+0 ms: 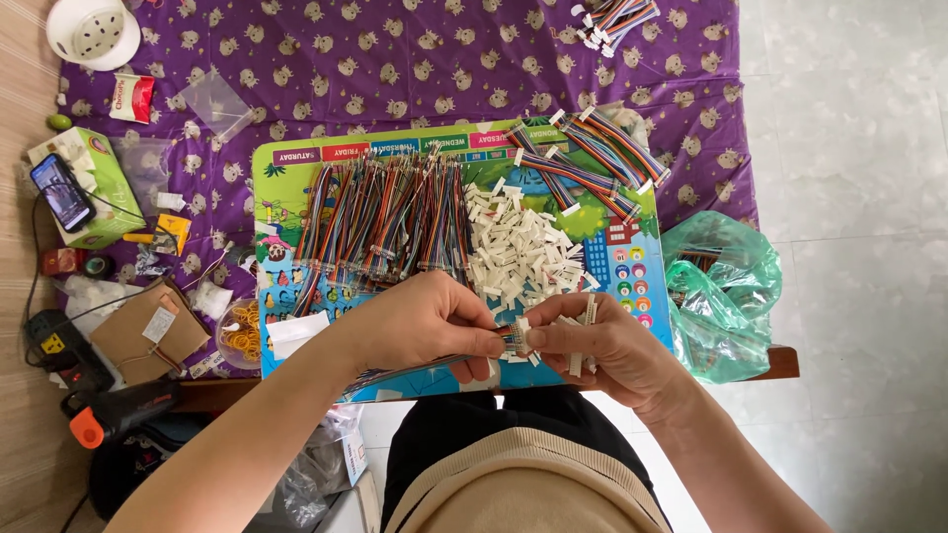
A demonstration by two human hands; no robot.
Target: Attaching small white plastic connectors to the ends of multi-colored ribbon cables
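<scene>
Both hands pinch small white connector; wire ends hidden.

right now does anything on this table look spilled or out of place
Nothing looks spilled. The white connectors lie in a loose heap on the board beside the wire bundles. The green bag hangs off the table's right edge.

Home piecework bench, not a factory. Low table under a purple printed cloth, tiled floor right of it. On the cloth: child's board, tissue box, phone; glue gun at its left edge.
</scene>
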